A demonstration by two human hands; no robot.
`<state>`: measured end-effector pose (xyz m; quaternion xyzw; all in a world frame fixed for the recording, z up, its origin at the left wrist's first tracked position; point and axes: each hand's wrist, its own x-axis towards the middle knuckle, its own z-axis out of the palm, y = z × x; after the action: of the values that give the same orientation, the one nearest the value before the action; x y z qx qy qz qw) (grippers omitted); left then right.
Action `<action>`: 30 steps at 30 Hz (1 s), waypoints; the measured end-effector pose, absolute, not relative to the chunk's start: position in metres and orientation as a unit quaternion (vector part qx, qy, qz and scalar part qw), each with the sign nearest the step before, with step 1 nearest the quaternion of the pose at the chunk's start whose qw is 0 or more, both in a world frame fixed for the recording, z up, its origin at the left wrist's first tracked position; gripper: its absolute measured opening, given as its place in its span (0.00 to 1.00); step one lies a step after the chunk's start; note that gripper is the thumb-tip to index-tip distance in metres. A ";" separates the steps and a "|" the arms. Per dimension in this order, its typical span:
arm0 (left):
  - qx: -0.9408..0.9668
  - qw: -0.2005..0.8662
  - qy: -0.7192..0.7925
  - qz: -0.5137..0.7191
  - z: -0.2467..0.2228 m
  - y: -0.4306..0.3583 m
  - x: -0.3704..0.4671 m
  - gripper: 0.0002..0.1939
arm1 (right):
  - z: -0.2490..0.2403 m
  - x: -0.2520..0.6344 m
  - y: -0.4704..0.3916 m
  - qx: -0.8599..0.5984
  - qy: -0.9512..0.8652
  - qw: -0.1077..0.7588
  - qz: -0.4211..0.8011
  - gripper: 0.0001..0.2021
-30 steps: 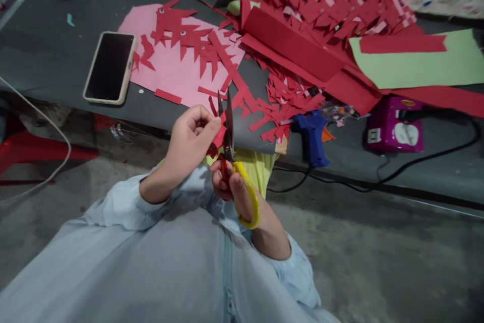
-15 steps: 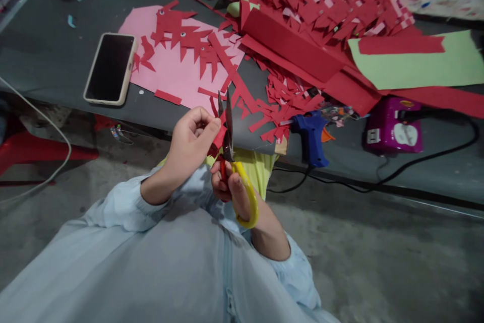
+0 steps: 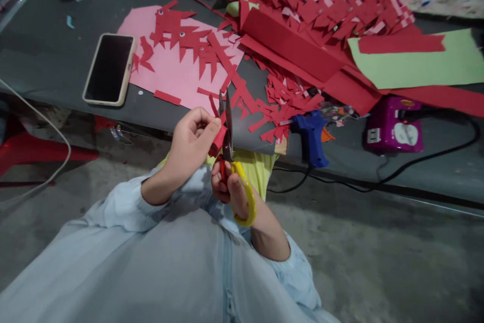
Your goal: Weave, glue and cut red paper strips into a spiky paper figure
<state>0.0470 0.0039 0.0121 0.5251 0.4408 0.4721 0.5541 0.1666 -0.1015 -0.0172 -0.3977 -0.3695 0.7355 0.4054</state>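
My left hand point(image 3: 194, 139) pinches a small piece of red paper point(image 3: 218, 140) between thumb and fingers, close to the table's front edge. Fingers and thumb of my right hand point(image 3: 234, 189) are in the handles of a pair of scissors point(image 3: 228, 136), one handle yellow and the other red. The blades point away from me, slightly parted, and sit right against the red paper. Beyond the hands, red paper shapes with small eyes point(image 3: 181, 36) lie on a pink sheet point(image 3: 162, 73). How far the paper reaches between the blades is hard to see.
A phone point(image 3: 109, 68) lies at the left. Red paper scraps point(image 3: 289, 93) are heaped right of the pink sheet. A blue glue gun point(image 3: 312, 136) and a purple power socket box point(image 3: 393, 129) with a black cable are to the right. Green paper point(image 3: 412, 68) lies behind them.
The scissor blades have drawn slightly closer together, with the yellow handle shifting a little left. My left hand and the red paper stay almost where they were.
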 end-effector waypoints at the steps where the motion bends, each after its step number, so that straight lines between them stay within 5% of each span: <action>1: 0.526 0.553 0.441 0.473 0.012 0.004 0.047 0.12 | -0.017 0.167 -0.101 -0.394 -0.366 0.410 0.737 0.27; 23: 0.462 0.604 0.411 0.503 0.031 0.035 0.040 0.18 | 0.004 0.181 -0.052 -0.369 -0.285 0.501 0.729 0.30; 30: 0.402 0.683 0.413 0.450 0.047 0.033 0.021 0.19 | 0.019 0.191 -0.036 -0.415 -0.252 0.527 0.698 0.20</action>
<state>0.0215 0.0331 0.0466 0.4018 0.4130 0.4496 0.6826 0.1913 -0.0364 0.0188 -0.4147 -0.2523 0.6979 0.5266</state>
